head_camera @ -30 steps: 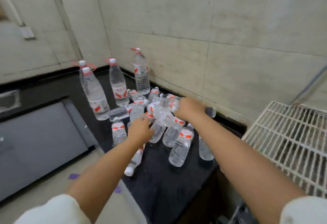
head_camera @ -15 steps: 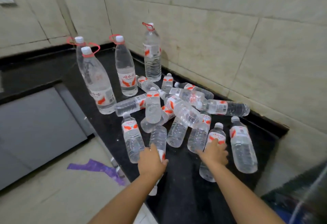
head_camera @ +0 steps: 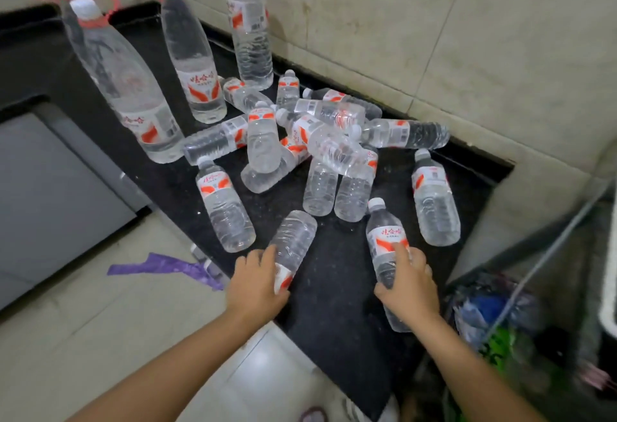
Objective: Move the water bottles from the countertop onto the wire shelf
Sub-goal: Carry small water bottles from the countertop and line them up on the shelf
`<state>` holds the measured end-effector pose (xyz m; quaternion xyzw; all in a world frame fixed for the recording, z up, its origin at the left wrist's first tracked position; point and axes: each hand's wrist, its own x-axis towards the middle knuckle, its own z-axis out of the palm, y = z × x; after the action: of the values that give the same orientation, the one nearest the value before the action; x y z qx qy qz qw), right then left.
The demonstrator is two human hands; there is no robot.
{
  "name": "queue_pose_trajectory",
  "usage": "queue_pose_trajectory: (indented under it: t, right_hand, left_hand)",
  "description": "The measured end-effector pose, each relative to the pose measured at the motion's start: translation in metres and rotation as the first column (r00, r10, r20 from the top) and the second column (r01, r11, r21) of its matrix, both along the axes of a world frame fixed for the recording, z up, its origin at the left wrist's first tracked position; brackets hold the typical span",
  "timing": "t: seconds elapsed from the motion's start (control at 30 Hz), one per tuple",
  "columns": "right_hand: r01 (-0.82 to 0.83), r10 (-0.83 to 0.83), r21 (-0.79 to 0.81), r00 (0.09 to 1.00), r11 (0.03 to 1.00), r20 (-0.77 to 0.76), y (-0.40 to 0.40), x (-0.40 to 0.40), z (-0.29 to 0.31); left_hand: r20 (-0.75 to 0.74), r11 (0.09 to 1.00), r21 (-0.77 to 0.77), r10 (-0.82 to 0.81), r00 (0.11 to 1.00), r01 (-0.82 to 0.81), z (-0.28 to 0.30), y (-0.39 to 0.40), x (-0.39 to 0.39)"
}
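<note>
Several small clear water bottles with red-and-white labels lie in a heap point(head_camera: 320, 141) on the black countertop point(head_camera: 337, 288). My left hand point(head_camera: 257, 284) grips the label end of one lying bottle point(head_camera: 293, 241) near the front edge. My right hand point(head_camera: 409, 284) grips another small bottle point(head_camera: 384, 238) that lies with its white cap pointing away from me. The wire shelf is out of view.
Tall bottles with red ring handles point(head_camera: 123, 81) point(head_camera: 193, 51) point(head_camera: 248, 21) stand at the back by the tiled wall. A purple scrap point(head_camera: 163, 266) lies on the floor at left. A dark bin with bags point(head_camera: 500, 321) sits at right.
The view has dropped closer to the counter. Both hands have pulled back from the heap to the front edge, and each now holds a lying bottle.
</note>
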<state>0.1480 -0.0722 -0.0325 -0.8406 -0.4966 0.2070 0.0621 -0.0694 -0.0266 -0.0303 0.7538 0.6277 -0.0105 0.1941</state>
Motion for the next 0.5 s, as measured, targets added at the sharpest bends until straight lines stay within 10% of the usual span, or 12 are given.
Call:
queue_pose_trajectory:
  t: [0.23, 0.5]
  right_hand:
    - [0.033, -0.033, -0.004, 0.972, 0.999, -0.234, -0.034, 0.012, 0.004]
    - [0.057, -0.053, 0.004, 0.950, 0.998, -0.307, -0.032, 0.018, 0.003]
  left_hand:
    - [-0.082, 0.803, -0.075, -0.596, 0.798, 0.592, 0.009, -0.004, -0.004]
    - [-0.173, 0.430, 0.065, -0.884, 0.435, 0.900, 0.018, 0.020, 0.038]
